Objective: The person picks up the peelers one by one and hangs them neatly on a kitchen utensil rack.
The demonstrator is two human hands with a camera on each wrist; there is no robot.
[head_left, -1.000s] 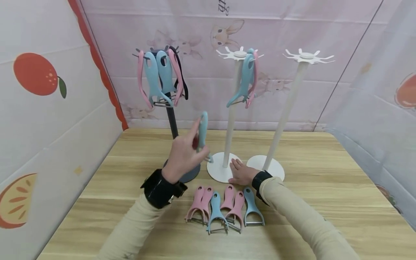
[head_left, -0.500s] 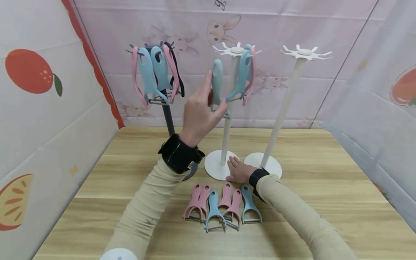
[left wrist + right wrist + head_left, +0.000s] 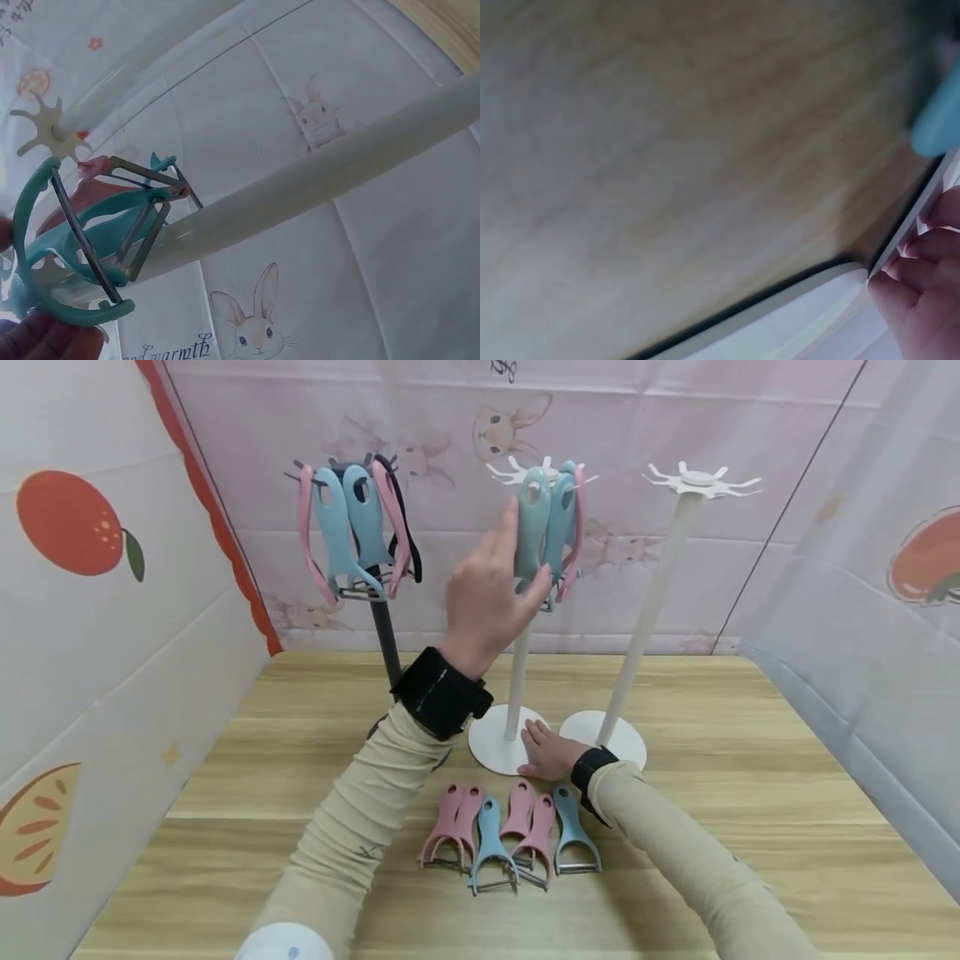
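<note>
Here, left grip (image 3: 486,597) pinches a blue peeler (image 3: 532,522) — dark stand (image 3: 384,639) part-hidden; right grip (image 3: 552,754) straight-fingered.

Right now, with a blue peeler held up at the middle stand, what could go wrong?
Whether the held peeler is hooked is unclear; if not, it might fall when the left hand lets go. It could also bump the blue peeler hanging close beside it. The middle stand could wobble if the right hand lifts from its white base.

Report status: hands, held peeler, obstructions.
Left hand pinches blue Y-peeler at hooks of middle stand; seating unclear. Right hand rests on stand's base. Hung peelers close on right; could crowd it.
</note>
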